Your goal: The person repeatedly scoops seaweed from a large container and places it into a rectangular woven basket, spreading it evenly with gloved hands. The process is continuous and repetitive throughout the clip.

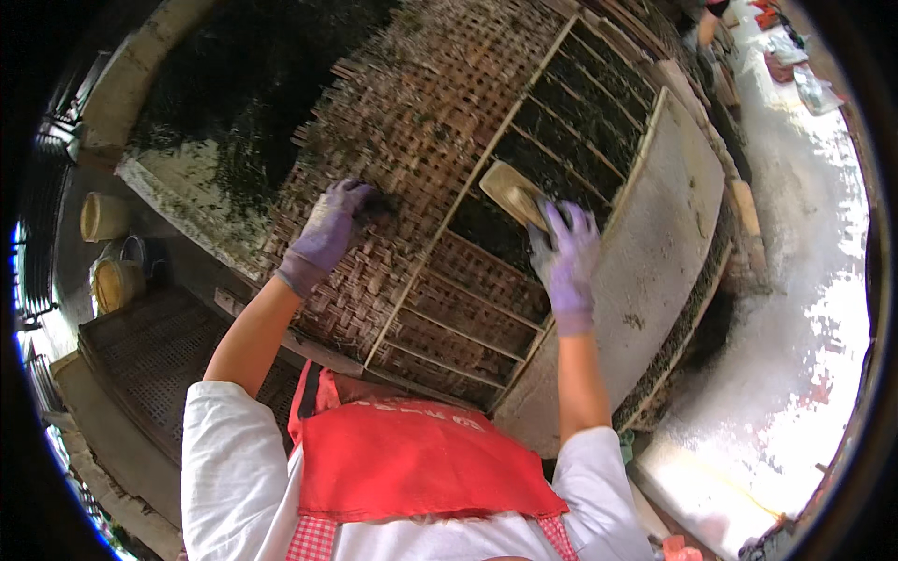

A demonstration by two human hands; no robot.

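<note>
My left hand (326,231), in a purple glove, is over a woven bamboo mat (407,105). Its fingers are curled by a blurred dark patch; whether they hold anything cannot be told. In a matching glove, my right hand (570,259) grips a flat, tan hand float (513,193) above a slatted frame (414,273) with a row of rectangular compartments. Dark, wet-looking plant matter (575,105) fills the upper compartments, while woven mat shows through the lower ones. A large dark mass of similar material (259,84) lies at the upper left.
A pale board (652,238) borders the frame on the right. Yellowish buckets (105,216) and a dark mesh rack (154,350) stand at left. Bright floor (779,315) extends along the right, with plastic bags (814,91) at the far right. Part of a person (708,28) shows at the top right.
</note>
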